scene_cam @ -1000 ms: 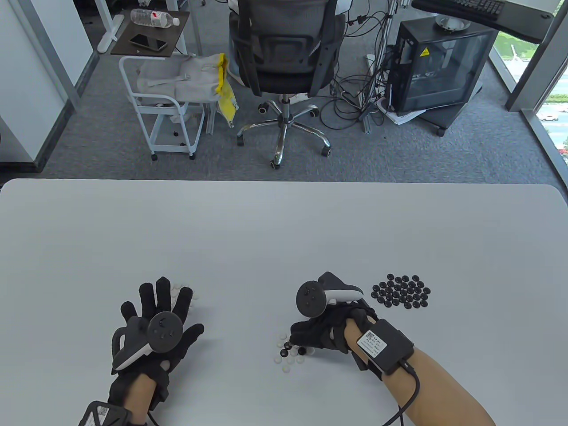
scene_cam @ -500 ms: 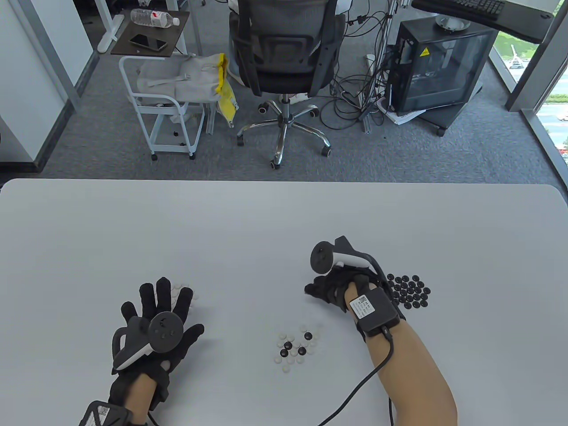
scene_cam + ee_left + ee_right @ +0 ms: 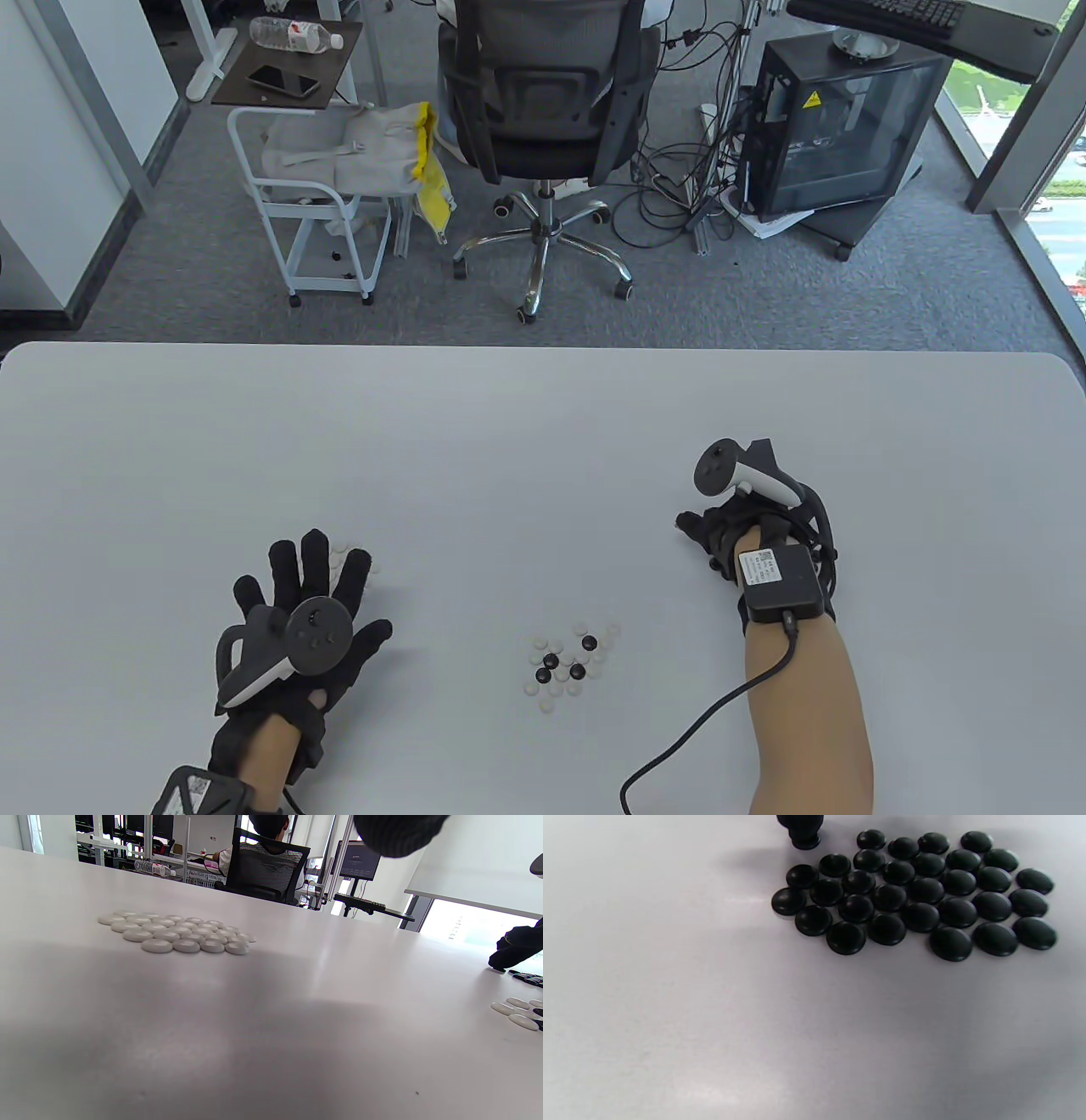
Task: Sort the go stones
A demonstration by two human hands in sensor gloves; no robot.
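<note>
Since a second ago the right hand (image 3: 721, 535) has swung away from the mixed stones (image 3: 570, 660) to the black pile, which it hides; those stones lie to its left, nearer it than the flat, spread left hand (image 3: 305, 607). Left wrist view: white pile (image 3: 178, 933) ahead on the surface (image 3: 271, 1035). Right wrist view: a fingertip (image 3: 801, 830) touches down just beside the black pile (image 3: 916, 895); whether it pinches a stone, I cannot tell.
</note>
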